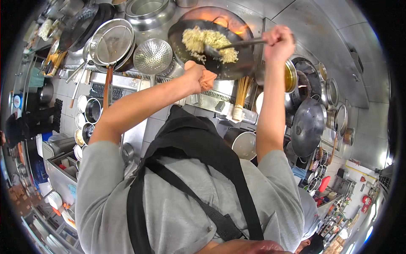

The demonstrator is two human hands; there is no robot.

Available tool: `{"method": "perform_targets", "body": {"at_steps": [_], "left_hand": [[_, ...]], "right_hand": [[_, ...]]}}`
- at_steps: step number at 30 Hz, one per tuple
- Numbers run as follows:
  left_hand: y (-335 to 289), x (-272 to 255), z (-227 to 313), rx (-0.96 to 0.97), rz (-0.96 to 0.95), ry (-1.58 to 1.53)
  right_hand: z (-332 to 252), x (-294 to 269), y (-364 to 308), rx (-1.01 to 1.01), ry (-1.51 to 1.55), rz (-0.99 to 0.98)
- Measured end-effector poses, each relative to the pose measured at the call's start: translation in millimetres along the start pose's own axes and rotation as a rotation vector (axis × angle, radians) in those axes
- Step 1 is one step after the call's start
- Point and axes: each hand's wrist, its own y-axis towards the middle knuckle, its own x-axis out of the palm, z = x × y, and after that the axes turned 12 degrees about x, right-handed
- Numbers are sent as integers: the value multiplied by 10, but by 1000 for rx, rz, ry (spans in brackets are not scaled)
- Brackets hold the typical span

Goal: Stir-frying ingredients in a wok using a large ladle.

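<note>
Fried rice (198, 39) lies spread over the middle of a large dark wok (237, 67), and orange flame glows at the wok's far rim. My right hand (279, 41) is closed around the handle of a ladle (243, 42). Its bowl rests in the rice, partly covered by grains. At the wok's near edge, my left hand (195, 76) grips a folded orange cloth (208, 79). The cloth meets the wok's rim; whether a wok handle sits inside it is hidden.
A perforated skimmer (152, 56) and a mesh strainer (112, 42) lie left of the wok. A bamboo wok brush (242, 95) stands at the stove's front. Right of my right forearm are a pot of yellow liquid (290, 76) and another wok (308, 127). Another person (311, 211) is behind, lower right.
</note>
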Motion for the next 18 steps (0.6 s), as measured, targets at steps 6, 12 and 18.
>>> {"method": "perform_targets", "body": {"at_steps": [6, 12, 18], "left_hand": [[445, -812, -189, 308, -320, 192], [-508, -719, -468, -36, -85, 106], [350, -694, -74, 233, -217, 124]], "right_hand": [[229, 454, -446, -288, -212, -291], [443, 184, -90, -111, -31, -378], [302, 764, 542, 174, 345, -579]]}}
